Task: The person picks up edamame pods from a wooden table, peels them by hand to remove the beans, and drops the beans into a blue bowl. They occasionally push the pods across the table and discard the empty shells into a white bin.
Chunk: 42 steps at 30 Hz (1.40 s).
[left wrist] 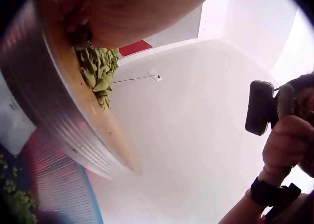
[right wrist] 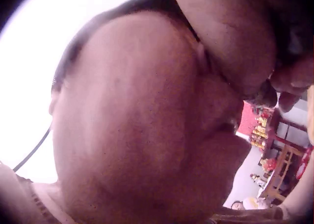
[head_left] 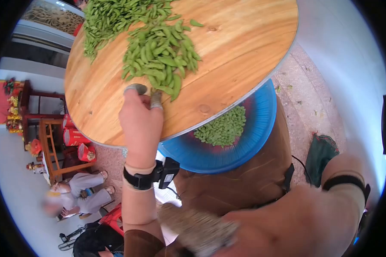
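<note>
My left hand [head_left: 141, 118] reaches over the round wooden tabletop [head_left: 231, 64], at the near edge of a heap of green soybean pods [head_left: 158, 53]. Grey covers sit on its thumb and a finger; these stand apart, the thumb right at the nearest pods. In the left wrist view, the same pods [left wrist: 100, 72] lie just past this hand. My right hand [head_left: 287, 218] is raised close to the head camera, blurred, a grey wrapped digit pointing left. The left wrist view shows this right hand [left wrist: 287, 143] beside the head; I cannot tell whether it holds anything.
A larger pod heap [head_left: 111, 21] covers the tabletop's far left. Below its near edge, a blue basin [head_left: 261, 132] holds shelled beans [head_left: 223, 128]. A dark green bag [head_left: 321, 154] lies on the floor at right. A person [head_left: 85, 188] sits at lower left near red buckets [head_left: 75, 137].
</note>
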Each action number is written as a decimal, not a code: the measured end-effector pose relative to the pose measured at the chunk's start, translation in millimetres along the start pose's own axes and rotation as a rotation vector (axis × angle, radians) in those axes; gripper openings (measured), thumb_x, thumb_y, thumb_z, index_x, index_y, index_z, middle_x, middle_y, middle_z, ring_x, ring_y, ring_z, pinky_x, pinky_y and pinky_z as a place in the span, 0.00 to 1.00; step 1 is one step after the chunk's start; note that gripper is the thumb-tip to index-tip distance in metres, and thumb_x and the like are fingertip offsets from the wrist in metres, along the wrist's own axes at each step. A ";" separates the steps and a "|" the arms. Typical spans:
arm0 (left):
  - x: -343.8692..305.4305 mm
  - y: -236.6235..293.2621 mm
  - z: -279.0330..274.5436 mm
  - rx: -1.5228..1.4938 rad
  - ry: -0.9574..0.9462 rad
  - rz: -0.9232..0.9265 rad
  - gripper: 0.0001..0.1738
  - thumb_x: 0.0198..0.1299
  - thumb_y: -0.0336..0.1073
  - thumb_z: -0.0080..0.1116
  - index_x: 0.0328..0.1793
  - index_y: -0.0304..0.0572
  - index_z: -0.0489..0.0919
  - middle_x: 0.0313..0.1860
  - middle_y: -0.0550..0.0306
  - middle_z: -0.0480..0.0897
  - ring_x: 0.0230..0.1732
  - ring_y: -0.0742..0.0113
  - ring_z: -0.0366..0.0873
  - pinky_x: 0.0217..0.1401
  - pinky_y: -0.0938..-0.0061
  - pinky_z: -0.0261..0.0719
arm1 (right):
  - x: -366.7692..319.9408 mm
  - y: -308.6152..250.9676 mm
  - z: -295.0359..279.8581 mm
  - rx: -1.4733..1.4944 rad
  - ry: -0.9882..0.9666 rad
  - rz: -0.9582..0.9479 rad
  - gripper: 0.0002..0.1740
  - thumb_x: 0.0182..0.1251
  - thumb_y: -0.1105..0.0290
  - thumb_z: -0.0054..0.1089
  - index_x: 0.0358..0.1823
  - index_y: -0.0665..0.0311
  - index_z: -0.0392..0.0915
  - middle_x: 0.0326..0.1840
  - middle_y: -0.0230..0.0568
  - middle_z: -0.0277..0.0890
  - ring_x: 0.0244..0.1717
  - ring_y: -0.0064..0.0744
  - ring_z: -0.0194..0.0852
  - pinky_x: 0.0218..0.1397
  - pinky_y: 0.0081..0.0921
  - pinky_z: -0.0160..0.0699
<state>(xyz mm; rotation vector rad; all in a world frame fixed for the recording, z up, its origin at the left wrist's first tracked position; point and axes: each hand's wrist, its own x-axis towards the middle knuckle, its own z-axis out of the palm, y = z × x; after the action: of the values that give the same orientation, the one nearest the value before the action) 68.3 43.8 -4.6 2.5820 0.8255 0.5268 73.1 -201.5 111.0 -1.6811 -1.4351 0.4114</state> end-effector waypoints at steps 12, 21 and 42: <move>-26.7 -14.9 -19.0 -0.278 -0.001 0.274 0.13 0.58 0.22 0.52 0.50 0.36 0.76 0.38 0.51 0.81 0.31 0.65 0.78 0.37 0.74 0.76 | -23.9 106.4 32.9 0.326 -0.052 0.416 0.21 0.65 0.69 0.54 0.58 0.68 0.67 0.34 0.51 0.76 0.33 0.48 0.78 0.36 0.36 0.76; -94.0 4.8 -12.6 -1.251 -0.560 -0.271 0.26 0.56 0.13 0.43 0.62 0.36 0.64 0.46 0.54 0.79 0.44 0.67 0.80 0.44 0.77 0.79 | -12.8 106.5 48.7 0.523 -0.047 0.464 0.21 0.63 0.76 0.47 0.59 0.67 0.66 0.34 0.38 0.78 0.35 0.33 0.79 0.41 0.28 0.77; -106.6 4.5 -2.5 -0.602 -0.379 0.180 0.23 0.52 0.15 0.52 0.55 0.31 0.66 0.41 0.51 0.79 0.42 0.64 0.82 0.44 0.73 0.80 | -17.9 113.6 54.0 0.807 -0.047 0.583 0.27 0.65 0.73 0.45 0.68 0.59 0.63 0.33 0.26 0.75 0.21 0.13 0.66 0.22 0.13 0.66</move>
<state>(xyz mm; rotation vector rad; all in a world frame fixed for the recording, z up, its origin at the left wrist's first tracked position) -11.5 -24.0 -25.2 2.0986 0.2506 0.2628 101.2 -192.7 -12.6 -1.3608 -0.6146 1.1770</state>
